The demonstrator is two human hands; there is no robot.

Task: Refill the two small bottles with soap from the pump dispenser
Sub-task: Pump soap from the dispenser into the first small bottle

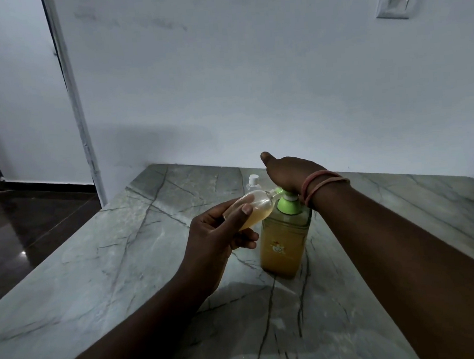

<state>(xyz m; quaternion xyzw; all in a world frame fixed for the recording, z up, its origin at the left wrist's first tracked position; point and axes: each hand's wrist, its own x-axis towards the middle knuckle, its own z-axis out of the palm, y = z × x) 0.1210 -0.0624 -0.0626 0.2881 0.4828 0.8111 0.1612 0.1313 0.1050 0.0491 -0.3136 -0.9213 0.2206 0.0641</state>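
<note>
Small bottle (pixel 249 209) tilted in left grip (pixel 220 233), mouth at pump dispenser (pixel 285 232) spout.

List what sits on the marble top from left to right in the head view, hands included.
Left hand holding the tilted small bottle → capped small bottle standing behind → pump dispenser → right hand pressing on the pump head.
</note>
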